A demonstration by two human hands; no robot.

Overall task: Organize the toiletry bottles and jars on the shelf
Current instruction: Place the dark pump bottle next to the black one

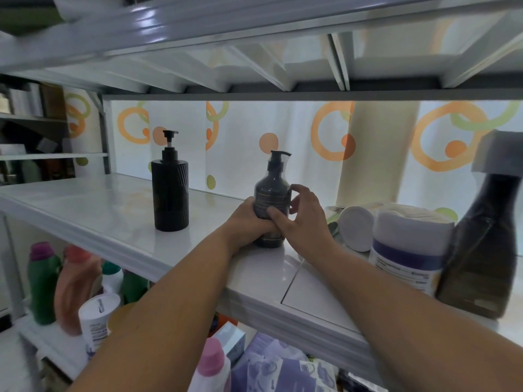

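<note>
A dark round-shouldered pump bottle (272, 190) stands upright on the white shelf (113, 216), near its middle. My left hand (249, 222) grips its lower body from the left. My right hand (304, 219) holds it from the right, thumb across the label and fingers curled round the back. A taller black cylindrical pump bottle (170, 193) stands alone to the left. On the right sit a white jar lying on its side (357, 227), a white tub with a purple band (410, 250) and a large dark bottle with a grey cap (481, 244).
The shelf above hangs low over the bottles. A curtain with orange and green circles (331, 131) backs the shelf. Below stand green (42, 281), peach (75, 287) and pink-capped (210, 363) bottles, a white tube (94, 321) and purple packets (283, 369).
</note>
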